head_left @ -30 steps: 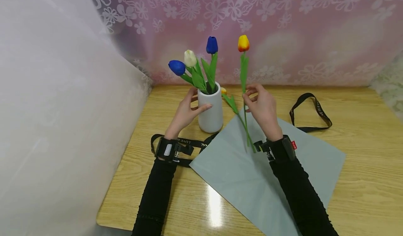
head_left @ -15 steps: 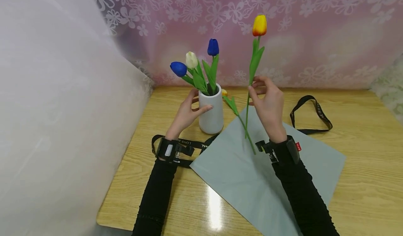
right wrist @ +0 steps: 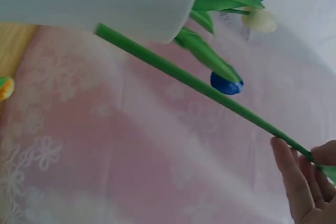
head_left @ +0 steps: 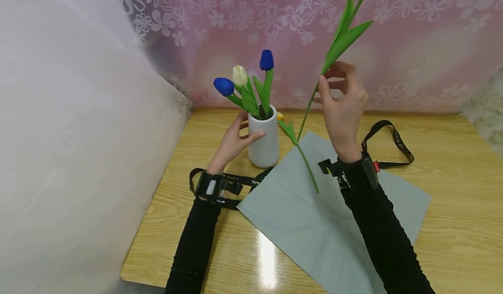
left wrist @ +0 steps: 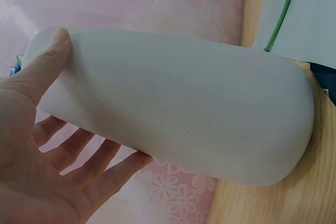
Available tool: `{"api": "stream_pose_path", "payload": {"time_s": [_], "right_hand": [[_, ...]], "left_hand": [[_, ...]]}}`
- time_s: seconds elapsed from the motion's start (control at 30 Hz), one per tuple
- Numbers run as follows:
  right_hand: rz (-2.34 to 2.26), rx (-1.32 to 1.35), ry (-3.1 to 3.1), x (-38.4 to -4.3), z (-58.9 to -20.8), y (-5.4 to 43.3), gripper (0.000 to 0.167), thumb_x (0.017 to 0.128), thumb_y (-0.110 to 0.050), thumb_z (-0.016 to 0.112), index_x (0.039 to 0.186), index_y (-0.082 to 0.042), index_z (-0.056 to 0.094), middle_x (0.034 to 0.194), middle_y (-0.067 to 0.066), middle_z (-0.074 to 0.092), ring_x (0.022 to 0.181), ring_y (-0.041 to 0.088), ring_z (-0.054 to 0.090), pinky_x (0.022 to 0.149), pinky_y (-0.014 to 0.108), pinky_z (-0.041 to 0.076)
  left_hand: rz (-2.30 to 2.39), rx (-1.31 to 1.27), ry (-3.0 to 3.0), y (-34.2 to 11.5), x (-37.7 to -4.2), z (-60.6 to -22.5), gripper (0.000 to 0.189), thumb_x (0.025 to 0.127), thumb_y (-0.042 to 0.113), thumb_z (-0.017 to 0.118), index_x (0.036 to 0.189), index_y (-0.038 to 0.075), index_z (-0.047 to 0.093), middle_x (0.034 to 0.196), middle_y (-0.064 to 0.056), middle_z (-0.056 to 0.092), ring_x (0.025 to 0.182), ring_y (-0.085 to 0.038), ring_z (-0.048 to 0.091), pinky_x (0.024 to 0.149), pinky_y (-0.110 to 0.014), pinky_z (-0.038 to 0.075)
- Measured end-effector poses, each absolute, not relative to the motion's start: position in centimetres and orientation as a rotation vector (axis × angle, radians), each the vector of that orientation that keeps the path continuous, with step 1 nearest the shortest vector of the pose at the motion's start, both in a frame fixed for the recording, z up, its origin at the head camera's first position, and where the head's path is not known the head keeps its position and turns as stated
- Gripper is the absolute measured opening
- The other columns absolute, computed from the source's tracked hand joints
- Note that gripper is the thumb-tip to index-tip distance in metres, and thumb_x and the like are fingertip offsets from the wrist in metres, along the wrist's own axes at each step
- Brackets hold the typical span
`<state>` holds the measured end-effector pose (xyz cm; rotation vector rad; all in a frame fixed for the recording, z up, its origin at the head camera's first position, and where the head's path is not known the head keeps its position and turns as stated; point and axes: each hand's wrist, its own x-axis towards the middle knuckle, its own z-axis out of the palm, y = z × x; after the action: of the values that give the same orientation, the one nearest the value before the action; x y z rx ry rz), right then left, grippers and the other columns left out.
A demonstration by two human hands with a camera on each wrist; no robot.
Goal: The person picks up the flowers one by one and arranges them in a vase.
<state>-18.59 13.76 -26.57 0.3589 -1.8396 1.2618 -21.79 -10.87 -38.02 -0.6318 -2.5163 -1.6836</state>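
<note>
My left hand [head_left: 229, 143] grips the upper part of a white vase [head_left: 264, 143] standing on the table, thumb on the near side and fingers behind. In the vase are two blue tulips [head_left: 266, 60] and a white tulip [head_left: 240, 76]. With thumb and fingers, my right hand [head_left: 343, 102] pinches the green stem of a yellow-orange tulip [head_left: 346, 39], raised right of the vase and leaning right, its bloom cut off by the top of the head view. In the right wrist view its stem [right wrist: 189, 80] ends overlapping the vase wall.
Another yellow tulip [head_left: 306, 165] lies across grey wrapping paper [head_left: 322, 224], its bloom partly hidden behind the vase. One black ribbon [head_left: 243, 179] lies in front of the vase; another black ribbon [head_left: 401, 143] loops at the right. A floral curtain [head_left: 291, 28] hangs behind the table.
My right hand has risen and moved right with the yellow-orange tulip, which now leans right and has its stem end off the paper. My left hand stays on the vase.
</note>
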Motion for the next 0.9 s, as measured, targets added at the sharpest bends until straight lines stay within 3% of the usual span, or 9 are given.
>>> {"api": "stream_pose_path", "payload": {"time_s": [0.17, 0.33, 0.6, 0.77, 0.9], "right_hand": [[1.474, 0.477, -1.641, -19.2, -25.1, 12.4, 0.026, 0.098, -0.008, 0.067, 0.123, -0.003, 0.061, 0.103, -0.005, 0.065, 0.083, 0.017, 0.068, 0.070, 0.026, 0.061], [1.575, 0.522, -1.510, -19.7, -24.2, 10.9, 0.026, 0.097, -0.001, 0.065, 0.121, -0.001, 0.057, 0.103, 0.000, 0.062, 0.085, 0.022, 0.066, 0.072, 0.028, 0.062], [1.538, 0.606, -1.588, -21.0, -25.6, 9.5, 0.024, 0.099, -0.003, 0.063, 0.122, 0.002, 0.057, 0.104, -0.001, 0.061, 0.087, 0.019, 0.068, 0.075, 0.029, 0.062], [1.451, 0.613, -1.763, -21.9, -27.8, 9.4, 0.026, 0.100, -0.007, 0.063, 0.123, 0.005, 0.057, 0.105, 0.011, 0.064, 0.088, 0.014, 0.067, 0.077, 0.028, 0.062], [1.430, 0.565, -1.919, -22.0, -29.2, 9.2, 0.030, 0.100, -0.011, 0.065, 0.125, 0.004, 0.058, 0.105, 0.015, 0.066, 0.090, 0.019, 0.068, 0.079, 0.031, 0.061]], "left_hand": [[-1.686, -0.642, -2.505, -10.9, -21.8, -38.2, 0.075, 0.095, 0.027, 0.075, 0.156, 0.019, 0.033, 0.154, -0.011, 0.043, 0.136, -0.035, 0.049, 0.103, -0.051, 0.051], [-1.697, -0.648, -2.494, -10.8, -21.9, -38.2, 0.075, 0.094, 0.028, 0.075, 0.156, 0.019, 0.034, 0.153, -0.012, 0.045, 0.136, -0.036, 0.049, 0.104, -0.055, 0.050], [-1.690, -0.627, -2.509, -10.8, -22.0, -38.1, 0.076, 0.093, 0.032, 0.076, 0.156, 0.021, 0.034, 0.155, -0.009, 0.044, 0.137, -0.034, 0.048, 0.105, -0.055, 0.049], [-1.682, -0.619, -2.520, -10.9, -21.9, -38.0, 0.077, 0.094, 0.032, 0.075, 0.156, 0.021, 0.033, 0.154, -0.010, 0.044, 0.137, -0.034, 0.049, 0.103, -0.051, 0.051], [-1.686, -0.624, -2.513, -10.9, -21.8, -38.0, 0.076, 0.094, 0.031, 0.075, 0.157, 0.020, 0.033, 0.153, -0.011, 0.044, 0.137, -0.034, 0.049, 0.104, -0.051, 0.051]]}}
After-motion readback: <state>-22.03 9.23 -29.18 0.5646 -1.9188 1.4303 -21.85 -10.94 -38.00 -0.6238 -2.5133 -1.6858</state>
